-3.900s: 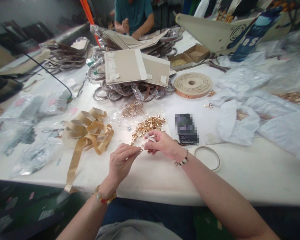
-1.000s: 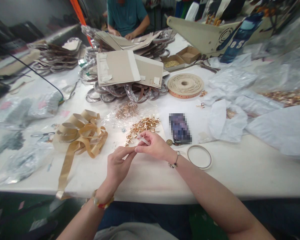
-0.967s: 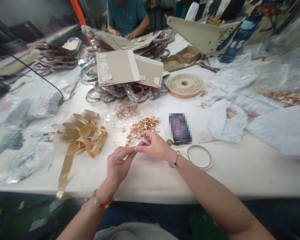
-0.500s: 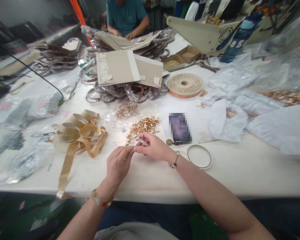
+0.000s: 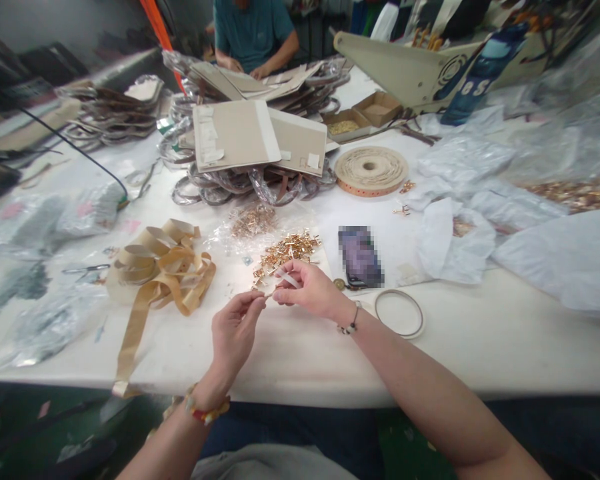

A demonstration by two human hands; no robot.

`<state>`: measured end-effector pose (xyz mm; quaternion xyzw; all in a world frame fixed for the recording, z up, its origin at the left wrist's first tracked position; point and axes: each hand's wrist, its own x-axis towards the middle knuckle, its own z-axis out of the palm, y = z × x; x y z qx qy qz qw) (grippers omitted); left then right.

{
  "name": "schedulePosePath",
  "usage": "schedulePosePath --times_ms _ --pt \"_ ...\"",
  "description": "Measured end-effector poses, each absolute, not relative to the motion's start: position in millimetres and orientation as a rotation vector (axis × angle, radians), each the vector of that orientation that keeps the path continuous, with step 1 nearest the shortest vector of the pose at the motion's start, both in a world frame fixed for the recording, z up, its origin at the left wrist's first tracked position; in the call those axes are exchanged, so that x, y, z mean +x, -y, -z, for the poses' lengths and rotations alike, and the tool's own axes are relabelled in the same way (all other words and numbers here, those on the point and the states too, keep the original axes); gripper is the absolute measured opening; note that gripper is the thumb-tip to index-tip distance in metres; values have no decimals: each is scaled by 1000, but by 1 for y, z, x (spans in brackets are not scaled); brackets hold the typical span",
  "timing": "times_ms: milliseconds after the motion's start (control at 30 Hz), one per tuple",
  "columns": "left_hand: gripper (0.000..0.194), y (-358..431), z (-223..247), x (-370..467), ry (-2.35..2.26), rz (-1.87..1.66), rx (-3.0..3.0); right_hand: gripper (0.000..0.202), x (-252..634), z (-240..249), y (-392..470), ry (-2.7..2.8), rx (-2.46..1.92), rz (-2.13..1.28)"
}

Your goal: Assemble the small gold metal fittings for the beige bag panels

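My left hand (image 5: 234, 330) is closed in a pinch, thumb against fingers, at a small thin piece whose kind I cannot make out. Beside it, almost fingertip to fingertip, my right hand (image 5: 313, 290) is closed, with a narrow white strip (image 5: 289, 279) sticking out between its fingers. Just beyond the fingertips lies a loose heap of small gold-coloured metal fittings (image 5: 293, 248). More fittings (image 5: 253, 220) sit in an open clear plastic bag behind the heap.
Left lies a tangled tan ribbon (image 5: 139, 307). A phone (image 5: 360, 257) and a tape ring (image 5: 399, 313) are at right. Behind stand a coiled strap roll (image 5: 371, 170) and stacked boards with wrapped handles (image 5: 235, 137). A person (image 5: 254, 33) works across the table. Plastic bags (image 5: 565, 253) cover the right.
My left hand has turned, so its thumb now shows along the fingers. The fingertips of both hands have drawn slightly apart. The white strip stays in my right hand.
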<state>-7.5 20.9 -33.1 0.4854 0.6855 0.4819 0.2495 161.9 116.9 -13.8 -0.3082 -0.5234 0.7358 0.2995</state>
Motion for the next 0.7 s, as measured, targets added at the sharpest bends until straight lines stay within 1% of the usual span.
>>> schedulePosePath --times_ms 433,633,700 --pt "21 -22 25 5 -2001 -1242 1576 41 162 12 -116 1352 -804 -2000" --pt "19 -21 23 12 -2037 -1178 1717 50 162 13 -116 1340 -813 -2065" --pt "18 -22 24 13 -2063 -1137 1712 49 161 15 -116 1362 -820 -2058"
